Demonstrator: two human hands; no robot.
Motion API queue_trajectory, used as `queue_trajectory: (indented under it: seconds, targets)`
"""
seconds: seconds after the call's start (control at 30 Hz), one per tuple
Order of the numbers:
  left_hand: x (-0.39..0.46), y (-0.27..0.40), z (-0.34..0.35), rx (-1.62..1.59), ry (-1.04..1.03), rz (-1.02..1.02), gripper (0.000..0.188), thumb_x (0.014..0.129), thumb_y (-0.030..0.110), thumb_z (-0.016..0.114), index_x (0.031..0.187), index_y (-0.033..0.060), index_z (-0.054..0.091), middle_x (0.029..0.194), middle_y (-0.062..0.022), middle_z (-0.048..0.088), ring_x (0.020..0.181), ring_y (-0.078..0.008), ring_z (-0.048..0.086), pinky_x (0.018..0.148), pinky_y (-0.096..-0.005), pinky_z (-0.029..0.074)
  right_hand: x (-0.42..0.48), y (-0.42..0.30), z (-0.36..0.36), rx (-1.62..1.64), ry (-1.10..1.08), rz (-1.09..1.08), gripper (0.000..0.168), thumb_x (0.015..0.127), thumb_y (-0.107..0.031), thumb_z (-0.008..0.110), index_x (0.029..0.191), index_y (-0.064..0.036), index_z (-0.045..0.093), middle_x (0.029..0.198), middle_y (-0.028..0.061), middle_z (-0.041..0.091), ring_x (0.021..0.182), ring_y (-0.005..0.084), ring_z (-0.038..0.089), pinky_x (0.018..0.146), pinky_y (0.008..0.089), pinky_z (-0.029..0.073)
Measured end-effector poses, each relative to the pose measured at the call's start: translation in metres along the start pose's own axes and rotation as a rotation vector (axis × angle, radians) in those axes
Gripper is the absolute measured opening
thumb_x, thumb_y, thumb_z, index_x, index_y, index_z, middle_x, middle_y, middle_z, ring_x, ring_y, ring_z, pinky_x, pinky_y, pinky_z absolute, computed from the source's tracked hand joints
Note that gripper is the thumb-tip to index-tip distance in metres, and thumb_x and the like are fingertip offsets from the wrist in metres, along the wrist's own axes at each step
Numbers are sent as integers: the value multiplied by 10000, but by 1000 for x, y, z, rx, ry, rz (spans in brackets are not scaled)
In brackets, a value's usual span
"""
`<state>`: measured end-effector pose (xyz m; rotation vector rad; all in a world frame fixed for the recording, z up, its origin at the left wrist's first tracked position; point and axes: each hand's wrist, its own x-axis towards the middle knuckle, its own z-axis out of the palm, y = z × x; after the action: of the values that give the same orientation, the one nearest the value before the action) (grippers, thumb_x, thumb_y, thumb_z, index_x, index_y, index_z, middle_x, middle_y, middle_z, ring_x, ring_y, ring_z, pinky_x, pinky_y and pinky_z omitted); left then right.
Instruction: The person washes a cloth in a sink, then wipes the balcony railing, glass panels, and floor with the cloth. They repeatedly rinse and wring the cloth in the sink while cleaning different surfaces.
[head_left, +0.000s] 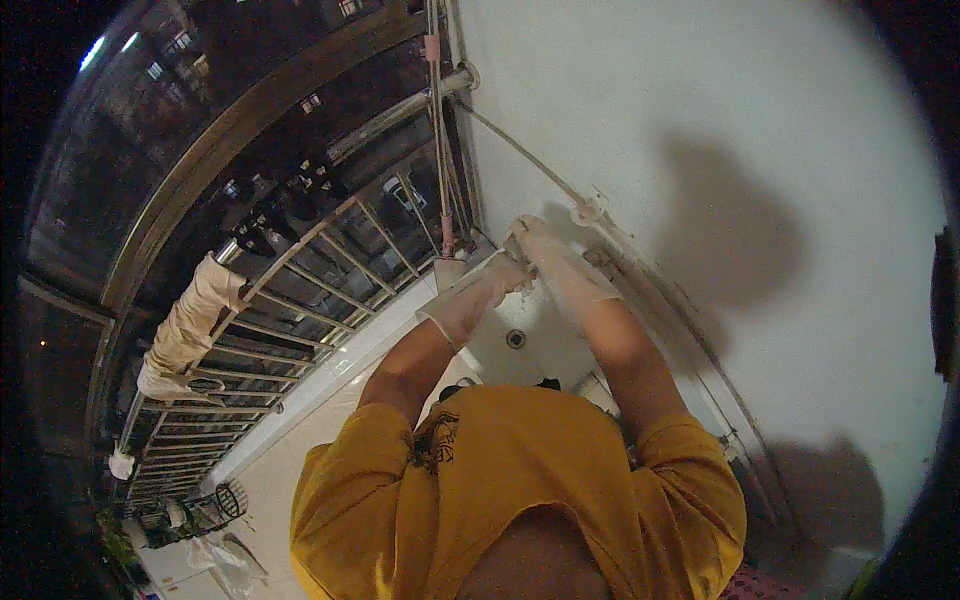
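Both my hands wear thin translucent gloves that reach part-way up the forearms. They are close together over the far end of a white sink (491, 349). My right hand (531, 231) is bent over a small greyish object (516, 249), possibly a tap, which it mostly hides. Just below it, my left hand (511, 279) has its fingers curled; blur hides whether anything is in them. What looks like running water (524, 298) falls beneath the left fingers. A round drain (515, 339) shows in the basin's floor.
A white wall (750, 90) rises on the right, with a pipe (525, 154) running down it. Metal railing bars (300, 281) line a dark window on the left. Beige cloth (184, 330) hangs over the rail. A wire basket (231, 501) and a plastic bag (225, 562) are at lower left.
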<state>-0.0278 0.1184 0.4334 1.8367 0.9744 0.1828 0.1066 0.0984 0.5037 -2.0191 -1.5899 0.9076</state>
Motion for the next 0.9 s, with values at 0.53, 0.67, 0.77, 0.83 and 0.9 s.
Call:
queue_trajectory:
  seconds: [0.53,0.67,0.77,0.83,0.9]
  targets:
    - [-7,2,6,-238,94,41,341,898,378,771,1122,124,726,950,-64,735,772,-172,668,593,-322,510,-29,-47,-21,-17,55,176,484,1024,-352,628,1443,-113,583,1391,134,671,1269,355,642,1035,473,532]
    - [-27,42,-17,-960,-146,-37,303,885,358,805,1087,141,741,921,-45,740,743,-151,662,564,-299,497,-17,10,-41,943,-149,10,512,1024,-354,646,1459,-99,561,1422,141,630,1294,303,621,1047,471,522]
    - [-39,81,-47,-1144,-399,-248,257,913,288,786,1120,145,732,956,-37,736,797,-152,685,605,-278,523,-20,27,-53,999,-180,-472,536,993,-286,693,1456,-59,547,1402,167,619,1292,315,614,1032,454,540]
    - [-39,75,-48,-1450,-510,-205,236,935,257,765,1138,143,728,985,-28,734,850,-154,699,645,-272,540,-27,6,-46,1052,-146,-705,578,960,-235,718,1469,-41,523,1379,175,624,1267,324,619,1005,430,555]
    - [-53,55,-35,-1689,-342,-76,222,954,244,743,1147,136,728,1010,-20,732,918,-156,703,695,-278,555,-59,-49,-42,1410,-332,-457,691,906,-205,760,1516,-44,477,1380,154,627,1219,296,636,957,383,563]
